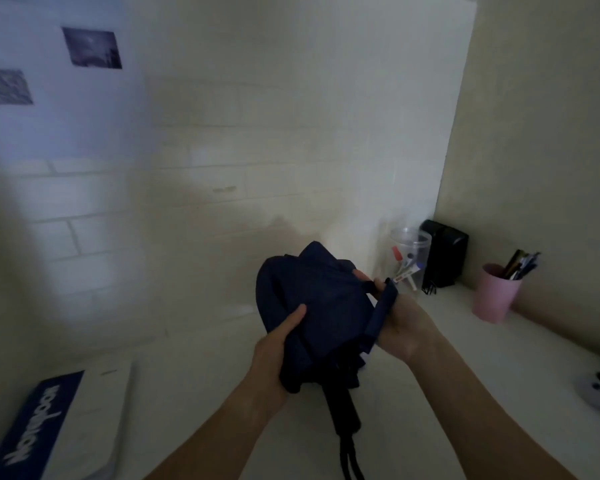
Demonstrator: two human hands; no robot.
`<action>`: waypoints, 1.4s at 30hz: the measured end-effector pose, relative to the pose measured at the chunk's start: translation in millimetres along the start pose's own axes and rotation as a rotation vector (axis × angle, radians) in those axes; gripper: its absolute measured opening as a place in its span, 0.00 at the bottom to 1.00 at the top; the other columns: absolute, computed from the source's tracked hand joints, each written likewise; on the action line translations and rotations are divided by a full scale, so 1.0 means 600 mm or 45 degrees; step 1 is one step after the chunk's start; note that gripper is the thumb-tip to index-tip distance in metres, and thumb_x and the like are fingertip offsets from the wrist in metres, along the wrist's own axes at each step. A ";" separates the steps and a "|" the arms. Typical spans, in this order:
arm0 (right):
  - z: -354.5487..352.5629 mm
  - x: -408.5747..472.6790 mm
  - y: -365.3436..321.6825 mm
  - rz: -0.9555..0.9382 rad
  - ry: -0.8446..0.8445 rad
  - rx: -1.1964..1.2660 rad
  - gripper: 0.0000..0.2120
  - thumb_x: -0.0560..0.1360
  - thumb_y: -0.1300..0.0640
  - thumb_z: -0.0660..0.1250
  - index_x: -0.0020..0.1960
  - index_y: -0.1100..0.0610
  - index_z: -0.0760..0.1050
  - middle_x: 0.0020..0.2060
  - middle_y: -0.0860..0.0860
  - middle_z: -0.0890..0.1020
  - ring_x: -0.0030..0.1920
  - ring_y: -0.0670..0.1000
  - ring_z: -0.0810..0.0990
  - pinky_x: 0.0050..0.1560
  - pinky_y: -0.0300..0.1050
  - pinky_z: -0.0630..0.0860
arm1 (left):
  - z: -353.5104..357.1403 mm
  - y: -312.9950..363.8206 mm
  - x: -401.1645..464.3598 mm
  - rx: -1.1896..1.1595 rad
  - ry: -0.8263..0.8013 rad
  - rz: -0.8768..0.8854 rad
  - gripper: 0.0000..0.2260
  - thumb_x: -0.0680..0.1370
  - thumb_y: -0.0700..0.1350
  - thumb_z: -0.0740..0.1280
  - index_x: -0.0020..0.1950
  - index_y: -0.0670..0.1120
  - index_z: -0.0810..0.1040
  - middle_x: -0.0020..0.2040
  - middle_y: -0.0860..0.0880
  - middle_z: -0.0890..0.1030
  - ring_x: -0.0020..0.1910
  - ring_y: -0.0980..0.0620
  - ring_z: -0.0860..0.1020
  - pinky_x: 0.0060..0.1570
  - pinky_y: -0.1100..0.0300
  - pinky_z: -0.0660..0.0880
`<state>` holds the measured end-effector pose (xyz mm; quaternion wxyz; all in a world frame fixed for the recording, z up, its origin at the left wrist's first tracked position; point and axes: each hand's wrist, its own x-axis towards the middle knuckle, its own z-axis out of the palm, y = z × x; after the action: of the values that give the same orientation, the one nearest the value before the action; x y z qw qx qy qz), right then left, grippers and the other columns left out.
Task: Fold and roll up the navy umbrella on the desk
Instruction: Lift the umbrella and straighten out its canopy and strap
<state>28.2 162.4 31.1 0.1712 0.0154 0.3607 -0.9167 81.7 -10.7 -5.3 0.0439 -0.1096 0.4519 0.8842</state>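
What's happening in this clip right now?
A person is bundling a navy umbrella above a white desk. The left hand clasps the gathered canopy, while the right hand pinches its closure strap at the side. The black handle points back toward the person. The fabric looks gathered but loose, and the strap is not yet wrapped around.

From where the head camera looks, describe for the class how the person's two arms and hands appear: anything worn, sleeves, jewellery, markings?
Both forearms enter from the bottom edge and are bare all the way up to it: no sleeve or cuff shows. The left hand and the right hand wear no gloves. No watch, bracelet or ring can be seen, and no markings, though the picture is dim and slightly blurred.
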 end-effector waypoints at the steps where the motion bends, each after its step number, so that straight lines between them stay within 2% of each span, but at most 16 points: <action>1: 0.016 -0.002 -0.003 -0.002 -0.012 0.023 0.12 0.75 0.55 0.69 0.49 0.63 0.84 0.51 0.59 0.85 0.48 0.58 0.87 0.47 0.56 0.84 | 0.002 0.001 -0.006 -0.075 -0.033 -0.028 0.26 0.73 0.54 0.77 0.67 0.45 0.79 0.59 0.42 0.86 0.57 0.38 0.84 0.59 0.40 0.80; 4: 0.050 0.007 -0.004 -0.036 0.080 0.011 0.18 0.85 0.51 0.56 0.55 0.61 0.81 0.44 0.59 0.87 0.42 0.58 0.88 0.39 0.56 0.86 | 0.009 0.002 -0.030 -0.232 -0.139 -0.108 0.27 0.77 0.61 0.69 0.67 0.43 0.78 0.60 0.38 0.85 0.55 0.36 0.85 0.56 0.40 0.79; 8: 0.094 -0.012 -0.011 -0.042 0.063 -0.111 0.19 0.85 0.49 0.56 0.59 0.58 0.81 0.54 0.61 0.85 0.55 0.61 0.82 0.47 0.60 0.84 | -0.022 0.012 -0.047 -0.187 -0.229 -0.130 0.28 0.77 0.58 0.70 0.69 0.39 0.78 0.59 0.38 0.84 0.50 0.38 0.84 0.49 0.47 0.79; 10: 0.109 -0.030 -0.027 -0.020 0.087 -0.286 0.18 0.85 0.48 0.57 0.59 0.55 0.82 0.57 0.60 0.83 0.56 0.61 0.81 0.53 0.63 0.81 | -0.044 0.035 -0.051 -0.016 -0.201 -0.118 0.25 0.74 0.52 0.75 0.67 0.40 0.80 0.53 0.41 0.86 0.42 0.42 0.84 0.42 0.51 0.78; 13: 0.118 -0.056 -0.054 -0.034 0.314 -0.666 0.12 0.82 0.53 0.62 0.49 0.53 0.84 0.52 0.58 0.82 0.51 0.59 0.79 0.54 0.59 0.79 | -0.079 0.089 -0.059 0.365 -0.195 -0.095 0.26 0.70 0.46 0.80 0.67 0.43 0.80 0.58 0.42 0.86 0.52 0.41 0.85 0.51 0.50 0.80; 17: 0.128 -0.054 -0.077 -0.212 0.472 -0.524 0.11 0.83 0.62 0.59 0.47 0.63 0.77 0.45 0.55 0.80 0.43 0.53 0.78 0.51 0.54 0.79 | -0.117 0.156 -0.065 0.738 -0.236 -0.061 0.32 0.67 0.33 0.81 0.69 0.48 0.76 0.61 0.41 0.84 0.55 0.41 0.85 0.51 0.45 0.83; 20: 0.146 -0.045 -0.094 -0.209 0.431 -0.457 0.14 0.85 0.63 0.50 0.58 0.62 0.75 0.53 0.55 0.79 0.45 0.55 0.78 0.52 0.50 0.76 | -0.131 0.176 -0.061 0.995 -0.227 -0.042 0.34 0.66 0.28 0.78 0.69 0.45 0.74 0.59 0.38 0.83 0.50 0.42 0.84 0.43 0.51 0.83; 22: 0.164 -0.043 -0.101 -0.203 0.441 -0.452 0.19 0.85 0.62 0.50 0.73 0.63 0.68 0.68 0.58 0.76 0.61 0.58 0.79 0.58 0.50 0.72 | -0.140 0.192 -0.048 1.214 -0.158 0.037 0.31 0.66 0.29 0.78 0.66 0.43 0.74 0.57 0.40 0.82 0.51 0.43 0.83 0.40 0.53 0.82; 23: 0.176 -0.055 -0.099 -0.227 0.463 -0.491 0.19 0.84 0.63 0.52 0.74 0.64 0.68 0.69 0.60 0.77 0.64 0.59 0.79 0.54 0.48 0.75 | -0.145 0.205 -0.036 1.345 -0.150 0.106 0.33 0.66 0.30 0.79 0.67 0.44 0.72 0.58 0.42 0.81 0.54 0.43 0.82 0.41 0.54 0.81; 26: 0.186 -0.096 -0.076 -0.337 0.496 -0.575 0.16 0.80 0.70 0.62 0.67 0.71 0.73 0.49 0.61 0.83 0.42 0.56 0.82 0.27 0.38 0.81 | -0.159 0.246 0.007 1.818 -0.164 0.474 0.39 0.65 0.34 0.79 0.73 0.46 0.67 0.63 0.47 0.78 0.62 0.47 0.78 0.51 0.61 0.76; 27: 0.179 -0.114 -0.064 -0.341 0.496 -0.626 0.16 0.79 0.72 0.63 0.66 0.72 0.74 0.50 0.61 0.82 0.40 0.54 0.81 0.25 0.38 0.80 | -0.160 0.258 0.021 1.930 -0.151 0.597 0.37 0.66 0.36 0.79 0.72 0.46 0.67 0.62 0.46 0.79 0.60 0.48 0.79 0.49 0.61 0.76; 30: 0.142 -0.165 -0.024 -0.359 0.476 -0.734 0.07 0.77 0.73 0.64 0.53 0.69 0.78 0.54 0.63 0.82 0.43 0.54 0.83 0.32 0.40 0.84 | -0.152 0.285 0.051 2.103 -0.108 0.926 0.28 0.71 0.42 0.76 0.70 0.45 0.71 0.60 0.43 0.82 0.57 0.44 0.82 0.52 0.53 0.80; 34: 0.105 -0.227 0.031 -0.451 0.475 -0.967 0.08 0.78 0.72 0.64 0.48 0.64 0.81 0.40 0.62 0.82 0.40 0.57 0.80 0.43 0.49 0.78 | -0.142 0.280 0.074 2.281 -0.067 1.204 0.28 0.72 0.39 0.75 0.71 0.41 0.72 0.60 0.37 0.77 0.55 0.38 0.79 0.51 0.47 0.79; 37: 0.066 -0.259 0.100 -0.503 0.505 -1.241 0.14 0.75 0.70 0.68 0.40 0.54 0.85 0.32 0.54 0.86 0.37 0.57 0.83 0.45 0.55 0.80 | -0.158 0.225 0.088 2.491 -0.082 1.240 0.29 0.72 0.37 0.74 0.72 0.41 0.72 0.60 0.36 0.74 0.50 0.36 0.79 0.44 0.45 0.80; 40: 0.008 -0.281 0.176 -0.445 0.395 -1.407 0.21 0.72 0.72 0.71 0.37 0.46 0.86 0.34 0.46 0.88 0.40 0.49 0.87 0.47 0.51 0.83 | -0.192 0.143 0.106 2.588 -0.177 1.205 0.25 0.72 0.37 0.73 0.68 0.43 0.74 0.57 0.36 0.75 0.48 0.35 0.80 0.41 0.49 0.78; 42: -0.012 -0.304 0.211 -0.377 0.349 -1.258 0.25 0.71 0.76 0.69 0.36 0.46 0.87 0.37 0.47 0.89 0.41 0.48 0.87 0.49 0.47 0.83 | -0.214 0.099 0.112 2.554 -0.076 1.096 0.23 0.73 0.39 0.72 0.66 0.45 0.72 0.59 0.37 0.75 0.53 0.35 0.79 0.44 0.48 0.79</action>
<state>240.6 136.1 -29.5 -0.0217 0.0014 0.7668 -0.6415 25.6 -151.0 -46.7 -0.1889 0.1649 0.9664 0.0572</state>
